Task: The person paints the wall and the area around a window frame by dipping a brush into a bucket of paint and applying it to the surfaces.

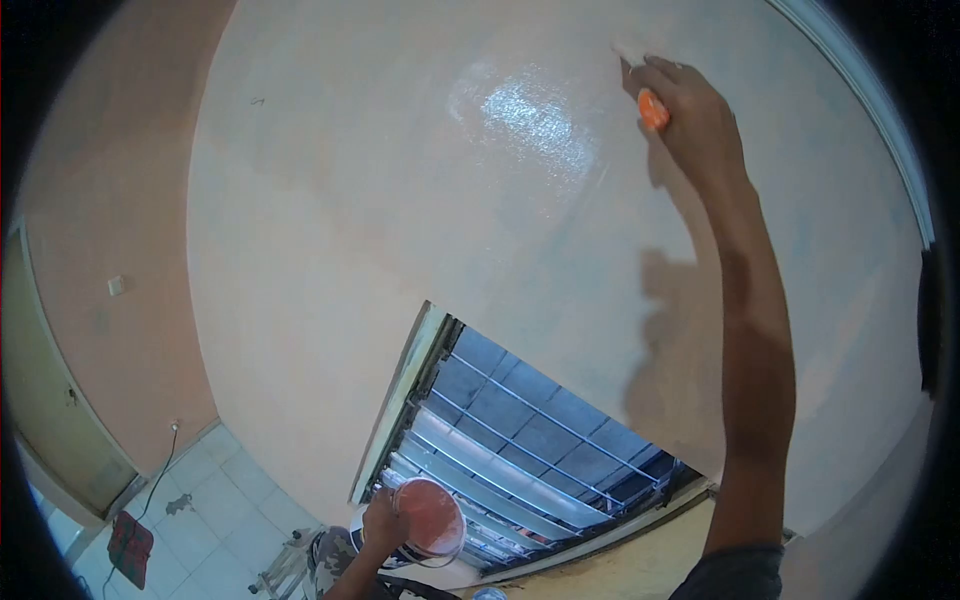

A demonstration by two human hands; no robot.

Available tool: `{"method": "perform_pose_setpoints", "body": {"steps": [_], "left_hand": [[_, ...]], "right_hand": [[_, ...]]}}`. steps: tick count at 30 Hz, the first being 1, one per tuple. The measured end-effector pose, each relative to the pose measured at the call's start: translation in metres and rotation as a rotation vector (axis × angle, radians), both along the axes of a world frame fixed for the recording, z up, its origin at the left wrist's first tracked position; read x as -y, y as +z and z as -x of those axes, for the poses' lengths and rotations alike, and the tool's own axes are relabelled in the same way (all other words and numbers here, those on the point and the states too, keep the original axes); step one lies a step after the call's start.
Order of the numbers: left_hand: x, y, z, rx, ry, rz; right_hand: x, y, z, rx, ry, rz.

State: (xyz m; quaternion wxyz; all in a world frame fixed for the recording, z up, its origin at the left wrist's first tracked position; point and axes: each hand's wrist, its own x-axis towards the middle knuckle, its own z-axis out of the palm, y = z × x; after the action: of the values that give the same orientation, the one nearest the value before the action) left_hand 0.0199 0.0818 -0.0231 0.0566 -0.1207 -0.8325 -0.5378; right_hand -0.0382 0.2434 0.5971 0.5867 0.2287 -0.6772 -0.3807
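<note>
My right hand [695, 105] is raised against the pale wall [400, 180] at the upper right, its fingers closed round an orange handle [653, 110]. The tool's working end is hard to make out where it meets the wall. Low in the view, my left hand [383, 522] grips the rim of a white bucket [456, 548] that holds pinkish-orange paint [430, 515]. A wet, shiny patch [540, 120] shows on the wall left of my right hand.
A barred, louvred window [520, 430] lies behind the bucket. At the lower left are a door [50, 385], a cable [160, 475], a red checked item [131, 550] and a tiled floor [220, 500]. Part of a ladder [285, 570] stands beside my legs.
</note>
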Motion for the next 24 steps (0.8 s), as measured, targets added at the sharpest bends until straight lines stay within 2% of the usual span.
{"method": "perform_pose_setpoints", "body": {"steps": [1,5,9,11,13,16,18,20,22,24], "left_hand": [[-0.001,0.001,0.0,-0.016,-0.004,-0.027],[0.0,0.013,-0.003,0.071,-0.039,0.022],[-0.005,0.004,-0.001,0.113,-0.049,0.037],[-0.006,0.002,0.0,0.078,-0.049,0.009],[-0.006,0.002,-0.003,0.049,-0.053,-0.014],[-0.004,0.009,-0.004,0.056,-0.054,0.008],[-0.003,0.008,-0.003,0.094,-0.067,0.034],[-0.005,0.005,0.002,0.078,-0.064,0.038],[-0.004,0.003,-0.004,0.093,-0.056,0.05],[-0.003,0.013,-0.003,0.101,-0.064,0.034]], "right_hand": [[0.001,0.003,0.006,0.004,0.002,-0.002],[0.007,0.006,0.023,0.068,-0.291,0.087],[-0.001,-0.078,0.019,0.377,-0.367,-0.033],[-0.001,-0.125,0.007,0.519,-0.139,-0.156],[0.019,-0.151,-0.014,0.732,-0.217,-0.058],[0.023,-0.145,-0.025,0.811,-0.133,0.025],[0.014,-0.113,-0.019,0.74,0.054,0.058],[0.004,-0.071,-0.011,0.53,0.108,0.061],[0.006,-0.037,-0.013,0.288,0.0,0.057],[-0.002,-0.035,-0.01,0.217,-0.047,0.06]]}}
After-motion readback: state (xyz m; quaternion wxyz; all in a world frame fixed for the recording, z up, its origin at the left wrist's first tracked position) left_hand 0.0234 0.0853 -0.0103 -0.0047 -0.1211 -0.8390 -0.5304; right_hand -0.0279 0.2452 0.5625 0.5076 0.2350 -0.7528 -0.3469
